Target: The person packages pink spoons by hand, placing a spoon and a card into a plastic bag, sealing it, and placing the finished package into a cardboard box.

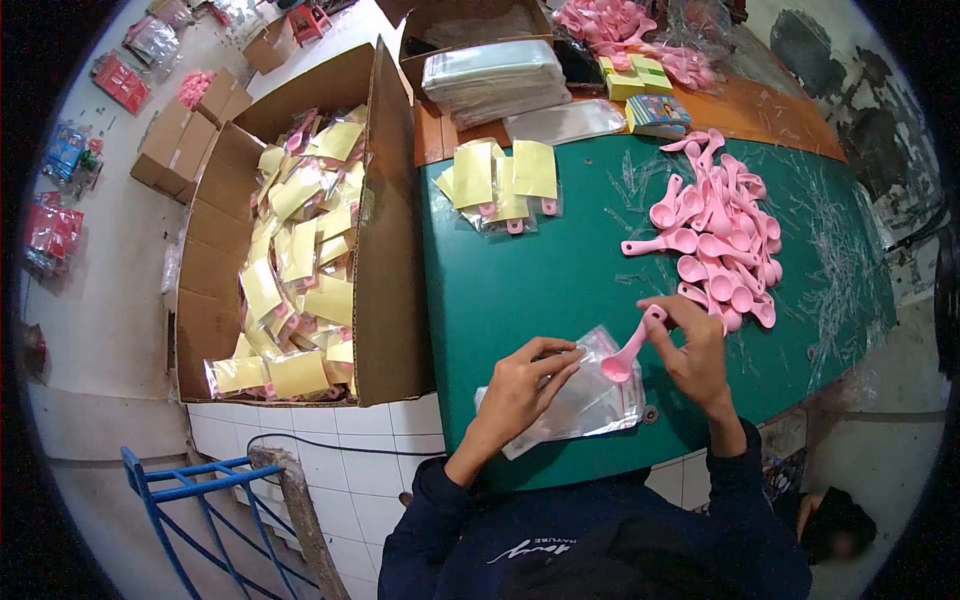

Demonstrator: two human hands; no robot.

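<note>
My right hand [690,352] pinches the handle end of a pink measuring spoon [625,362], whose bowl points down to the left over the clear plastic bags [575,415]. These bags lie stacked near the table's front edge. At the upper part of the stack, my left hand [525,390] has its thumb and fingers closed on the edge of a clear bag. Beyond my right hand lies a heap of loose pink spoons [725,235]. Several filled packets with yellow cards [490,180] rest at the far left of the green table [530,290].
Left of the table stands a large cardboard box [390,250] holding many yellow-card packets. Stacked clear bags [495,80], yellow card bundles [640,78] and more pink items [610,20] sit at the back. A blue metal frame [205,490] stands lower left.
</note>
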